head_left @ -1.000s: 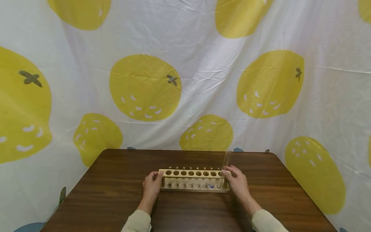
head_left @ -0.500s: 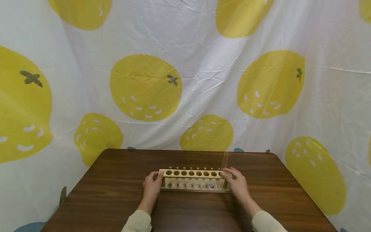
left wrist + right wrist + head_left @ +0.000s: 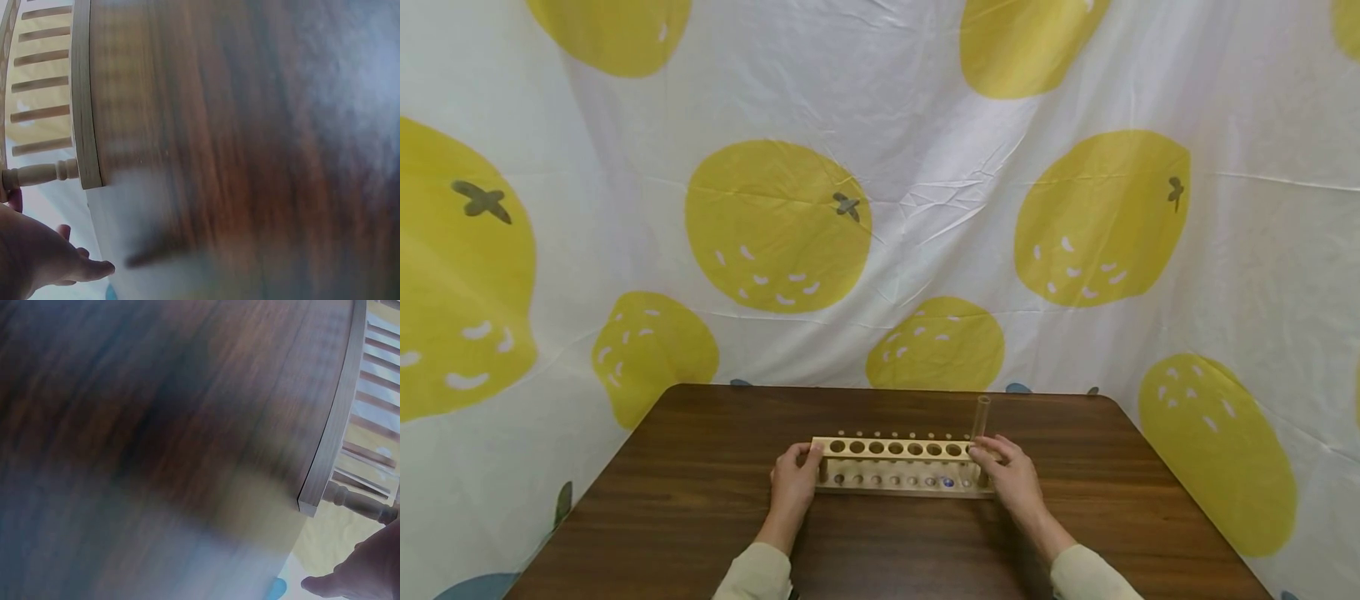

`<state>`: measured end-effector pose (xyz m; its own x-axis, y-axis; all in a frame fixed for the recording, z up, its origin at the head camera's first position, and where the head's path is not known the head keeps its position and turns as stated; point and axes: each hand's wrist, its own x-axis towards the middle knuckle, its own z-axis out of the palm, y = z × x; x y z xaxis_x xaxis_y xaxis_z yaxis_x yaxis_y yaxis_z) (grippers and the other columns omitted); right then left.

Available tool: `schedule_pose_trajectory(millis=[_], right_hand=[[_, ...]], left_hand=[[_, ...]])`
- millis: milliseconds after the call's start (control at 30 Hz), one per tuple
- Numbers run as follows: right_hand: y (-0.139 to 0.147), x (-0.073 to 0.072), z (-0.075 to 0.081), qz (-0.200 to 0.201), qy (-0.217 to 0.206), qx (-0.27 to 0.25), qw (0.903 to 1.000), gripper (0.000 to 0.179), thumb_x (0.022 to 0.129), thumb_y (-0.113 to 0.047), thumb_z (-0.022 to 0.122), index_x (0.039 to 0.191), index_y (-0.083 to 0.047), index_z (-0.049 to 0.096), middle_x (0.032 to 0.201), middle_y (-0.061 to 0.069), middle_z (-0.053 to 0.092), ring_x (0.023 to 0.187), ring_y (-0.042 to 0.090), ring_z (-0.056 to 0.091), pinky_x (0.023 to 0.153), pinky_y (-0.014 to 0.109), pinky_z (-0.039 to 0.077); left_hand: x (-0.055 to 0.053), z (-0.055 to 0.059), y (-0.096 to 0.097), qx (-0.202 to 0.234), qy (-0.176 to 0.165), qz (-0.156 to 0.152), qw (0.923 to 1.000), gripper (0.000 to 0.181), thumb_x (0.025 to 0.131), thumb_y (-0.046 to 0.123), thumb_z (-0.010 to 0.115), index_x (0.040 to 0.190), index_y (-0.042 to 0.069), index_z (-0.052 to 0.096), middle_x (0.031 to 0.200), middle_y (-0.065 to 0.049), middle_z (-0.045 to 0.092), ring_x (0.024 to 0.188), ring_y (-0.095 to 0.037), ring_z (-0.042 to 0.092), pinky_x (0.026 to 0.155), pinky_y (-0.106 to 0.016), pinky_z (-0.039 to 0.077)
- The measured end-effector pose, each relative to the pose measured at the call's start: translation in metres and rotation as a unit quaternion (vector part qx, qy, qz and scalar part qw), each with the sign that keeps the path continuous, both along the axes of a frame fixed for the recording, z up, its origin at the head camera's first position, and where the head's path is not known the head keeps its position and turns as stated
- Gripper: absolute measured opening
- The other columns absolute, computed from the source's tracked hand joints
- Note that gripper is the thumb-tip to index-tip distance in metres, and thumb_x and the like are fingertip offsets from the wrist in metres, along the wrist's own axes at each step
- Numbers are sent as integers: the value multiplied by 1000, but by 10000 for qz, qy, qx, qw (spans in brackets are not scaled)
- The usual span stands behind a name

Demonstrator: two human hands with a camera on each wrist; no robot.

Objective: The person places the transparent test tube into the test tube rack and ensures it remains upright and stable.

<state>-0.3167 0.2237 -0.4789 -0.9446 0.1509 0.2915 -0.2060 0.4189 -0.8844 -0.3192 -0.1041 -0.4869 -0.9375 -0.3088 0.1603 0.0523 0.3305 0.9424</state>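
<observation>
A pale wooden test tube rack point(image 3: 895, 450) stands on the dark table, with a row of round holes along its upper bar and a row of pegs behind. My left hand point(image 3: 793, 479) grips its left end, thumb on the upper bar. At the opposite end my right hand point(image 3: 1015, 475) holds the rack, thumb across the front of the last hole and fingers behind. A clear glass test tube point(image 3: 982, 414) rises from that end hole, nearly upright and close to the right fingers. Its lower part shows between the rack's bars in the right wrist view.
Brown wood-grain table point(image 3: 700, 517) extends around the rack. A white cloth point(image 3: 925, 167) printed with yellow lemons hangs behind and at the sides. A small blue-purple spot point(image 3: 948, 482) shows on the rack's base near the right end.
The test tube's top has swung slightly left and down, so it leans less. My right thumb has slid a little left along the upper bar. The left hand stays put.
</observation>
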Motion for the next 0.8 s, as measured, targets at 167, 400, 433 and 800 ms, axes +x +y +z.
schedule_pose_trajectory(millis=[167, 400, 433, 800], right_hand=[[1, 0, 1, -22, -33, 48, 10000, 40, 93, -23, 72, 121, 5, 67, 143, 32, 45, 137, 45, 37, 113, 55, 24], [7, 1, 3, 7, -138, 31, 9999, 45, 95, -31, 69, 125, 3, 65, 145, 30, 44, 139, 44, 35, 113, 55, 24], [8, 1, 3, -13, -133, 47, 9999, 46, 96, -32, 68, 125, 3, 65, 145, 30, 44, 139, 43, 35, 113, 55, 24], [43, 2, 5, -256, -14, 1275, 9915, 48, 101, -38, 57, 129, 1, 63, 144, 31, 44, 136, 48, 35, 110, 62, 24]], left_hand=[[-1, 1, -1, -133, -36, -25, 9999, 38, 100, 33, 59, 113, -1, 67, 127, -26, 59, 124, -49, 42, 103, -60, 32], [-3, 4, -7, -301, -281, -201, 9990, 37, 98, 35, 60, 110, 1, 69, 121, -22, 64, 118, -45, 48, 97, -56, 40], [-4, 5, -9, -345, -309, -237, 9986, 39, 98, 37, 59, 110, 1, 69, 120, -22, 64, 117, -45, 49, 96, -55, 40], [-5, 14, -53, -1784, -516, -515, 9812, 54, 99, 51, 53, 123, 5, 63, 138, -26, 50, 129, -50, 38, 100, -68, 27]])
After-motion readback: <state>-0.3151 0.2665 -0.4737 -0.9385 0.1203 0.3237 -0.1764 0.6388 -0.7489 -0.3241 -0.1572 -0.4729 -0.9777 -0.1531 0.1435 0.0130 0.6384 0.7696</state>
